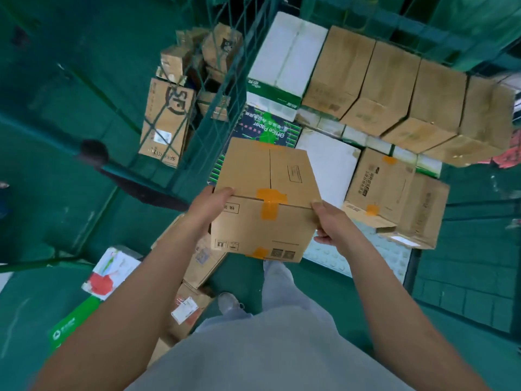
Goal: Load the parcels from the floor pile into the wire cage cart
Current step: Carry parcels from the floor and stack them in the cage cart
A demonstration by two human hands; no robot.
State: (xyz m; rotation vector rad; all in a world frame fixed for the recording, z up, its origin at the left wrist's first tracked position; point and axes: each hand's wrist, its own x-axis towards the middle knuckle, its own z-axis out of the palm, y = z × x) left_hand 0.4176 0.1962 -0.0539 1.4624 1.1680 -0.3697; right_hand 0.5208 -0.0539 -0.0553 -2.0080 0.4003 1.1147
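I hold a brown cardboard parcel (267, 201) sealed with orange tape in both hands, in front of me at the open side of the green wire cage cart (225, 88). My left hand (208, 204) grips its left edge, thumb on top. My right hand (329, 224) grips its right edge. Inside the cart lie a row of brown boxes (394, 88), a white and green box (282, 57), an Office Paper carton (267, 128), a white parcel (327, 165) and a brown taped box (394, 193). Floor parcels (197, 263) lie at my lower left.
A second wire cage (180, 80) at the left holds several brown boxes. A white and red parcel (112, 269) and a green and white box (73, 323) lie on the green floor. My grey trousers and a shoe (228, 303) show below.
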